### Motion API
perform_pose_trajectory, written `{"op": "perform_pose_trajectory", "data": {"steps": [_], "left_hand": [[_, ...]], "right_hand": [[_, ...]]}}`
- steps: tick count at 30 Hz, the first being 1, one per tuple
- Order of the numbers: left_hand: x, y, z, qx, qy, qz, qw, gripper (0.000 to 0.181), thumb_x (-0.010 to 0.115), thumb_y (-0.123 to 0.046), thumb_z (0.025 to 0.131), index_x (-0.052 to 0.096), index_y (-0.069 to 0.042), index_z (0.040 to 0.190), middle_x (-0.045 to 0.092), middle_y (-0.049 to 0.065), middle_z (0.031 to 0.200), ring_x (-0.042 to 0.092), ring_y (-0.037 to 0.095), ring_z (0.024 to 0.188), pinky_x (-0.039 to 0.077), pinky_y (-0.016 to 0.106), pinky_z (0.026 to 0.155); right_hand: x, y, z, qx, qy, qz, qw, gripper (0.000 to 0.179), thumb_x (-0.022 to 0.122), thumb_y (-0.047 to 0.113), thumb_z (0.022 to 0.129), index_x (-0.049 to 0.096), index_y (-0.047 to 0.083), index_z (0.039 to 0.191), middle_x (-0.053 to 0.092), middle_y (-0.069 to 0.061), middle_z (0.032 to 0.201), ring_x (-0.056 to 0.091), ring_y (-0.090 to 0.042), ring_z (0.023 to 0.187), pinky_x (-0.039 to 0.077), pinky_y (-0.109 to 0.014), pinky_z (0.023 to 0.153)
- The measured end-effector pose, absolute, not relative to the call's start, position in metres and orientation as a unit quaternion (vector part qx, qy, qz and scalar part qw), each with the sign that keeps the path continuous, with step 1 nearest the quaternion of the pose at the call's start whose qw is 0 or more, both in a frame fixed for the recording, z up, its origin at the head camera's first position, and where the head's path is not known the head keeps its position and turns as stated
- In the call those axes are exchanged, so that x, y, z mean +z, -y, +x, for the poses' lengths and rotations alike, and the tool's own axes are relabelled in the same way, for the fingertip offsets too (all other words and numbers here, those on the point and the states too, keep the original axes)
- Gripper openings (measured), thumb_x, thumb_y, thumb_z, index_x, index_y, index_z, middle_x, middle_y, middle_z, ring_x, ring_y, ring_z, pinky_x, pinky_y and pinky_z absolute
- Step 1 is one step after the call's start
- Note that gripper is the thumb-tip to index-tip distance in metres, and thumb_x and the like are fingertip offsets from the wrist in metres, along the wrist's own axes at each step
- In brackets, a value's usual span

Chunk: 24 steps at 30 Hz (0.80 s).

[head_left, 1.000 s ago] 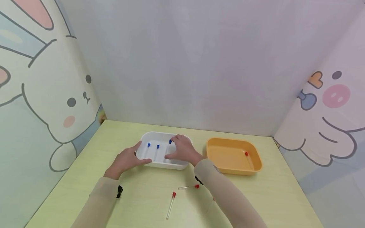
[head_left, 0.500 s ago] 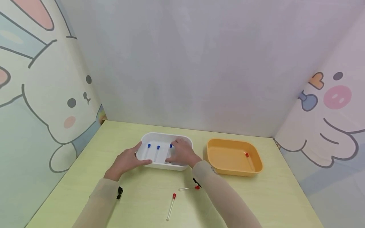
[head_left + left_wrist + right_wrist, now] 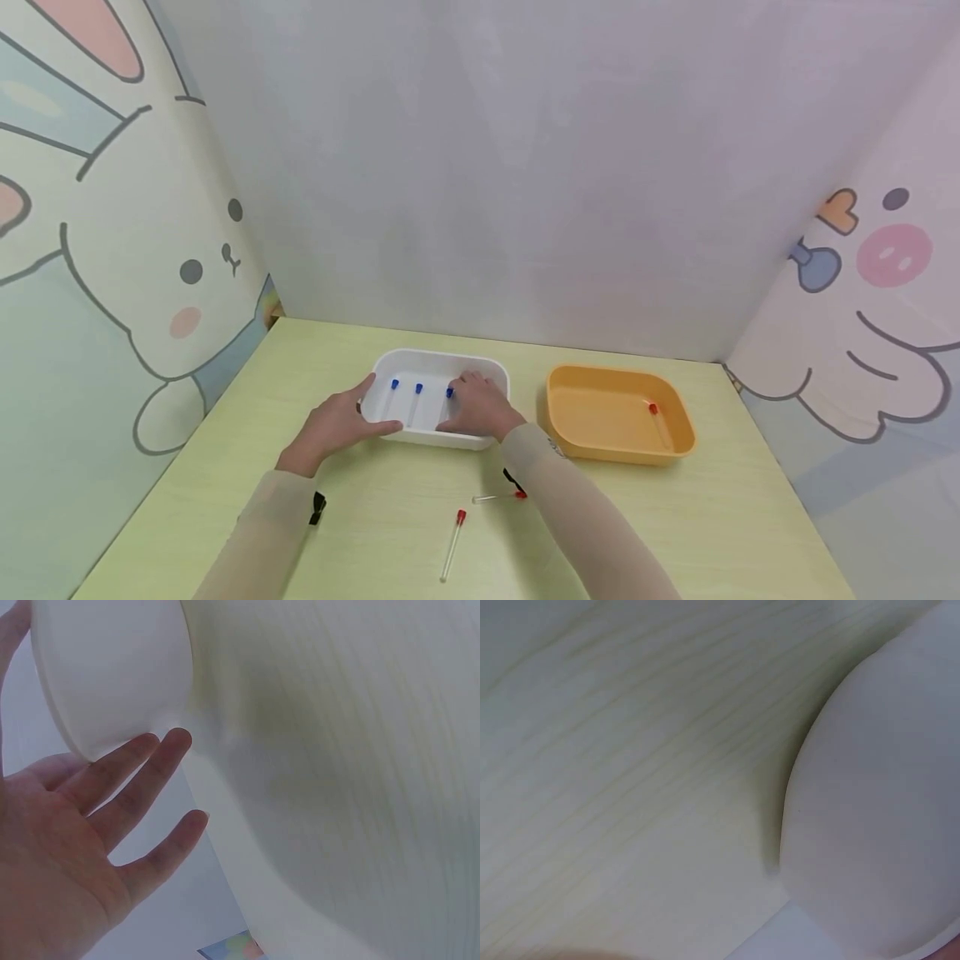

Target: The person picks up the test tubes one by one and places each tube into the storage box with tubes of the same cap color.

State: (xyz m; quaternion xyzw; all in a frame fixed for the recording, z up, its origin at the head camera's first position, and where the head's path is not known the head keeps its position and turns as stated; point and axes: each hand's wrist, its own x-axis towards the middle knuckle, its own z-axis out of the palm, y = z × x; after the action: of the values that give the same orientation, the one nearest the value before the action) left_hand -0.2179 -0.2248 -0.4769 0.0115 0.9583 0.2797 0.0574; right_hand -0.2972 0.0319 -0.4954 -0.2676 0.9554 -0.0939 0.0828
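A white tray (image 3: 435, 438) holds three clear test tubes with blue caps: a left tube (image 3: 395, 384), a middle tube (image 3: 418, 389) and a right tube (image 3: 450, 392). My right hand (image 3: 480, 406) reaches inside, fingertips at the right tube's cap and thumb near its lower end, holding it. My left hand (image 3: 337, 425) spans the tray's left front corner, thumb over the front rim. In the left wrist view, spread fingers (image 3: 135, 780) reach the tray's outer wall (image 3: 112, 675). The right wrist view shows mostly the tray's outside (image 3: 877, 802); the working fingers are hidden there.
To the right stands an orange tray (image 3: 615, 453) with one red-capped tube (image 3: 653, 409) inside. On the table in front lie a red-capped tube (image 3: 453, 546) and another one (image 3: 495, 498), partly covered by the right sleeve. Cartoon-printed walls stand left and right.
My right hand has come down toward the front of the white tray, and the right blue-capped tube has shifted with it. The left hand keeps its place on the tray.
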Motion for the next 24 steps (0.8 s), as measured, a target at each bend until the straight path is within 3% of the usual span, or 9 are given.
{"op": "perform_pose_trajectory", "data": {"steps": [24], "left_hand": [[-0.4783,0.2246,-0.2185,0.276,-0.959,0.011,0.060,0.124,0.076,-0.076,0.074,0.025,-0.006,0.163,0.062,0.027,0.140,0.060,0.024,0.097,0.044,0.030,0.070]], "right_hand": [[-0.4899,-0.0312,-0.2931,-0.098,-0.956,-0.260,0.100,0.089,0.077,0.064,0.083,0.051,0.013,0.150,0.052,-0.007,0.152,0.047,-0.023,0.138,0.037,-0.044,0.122]]}}
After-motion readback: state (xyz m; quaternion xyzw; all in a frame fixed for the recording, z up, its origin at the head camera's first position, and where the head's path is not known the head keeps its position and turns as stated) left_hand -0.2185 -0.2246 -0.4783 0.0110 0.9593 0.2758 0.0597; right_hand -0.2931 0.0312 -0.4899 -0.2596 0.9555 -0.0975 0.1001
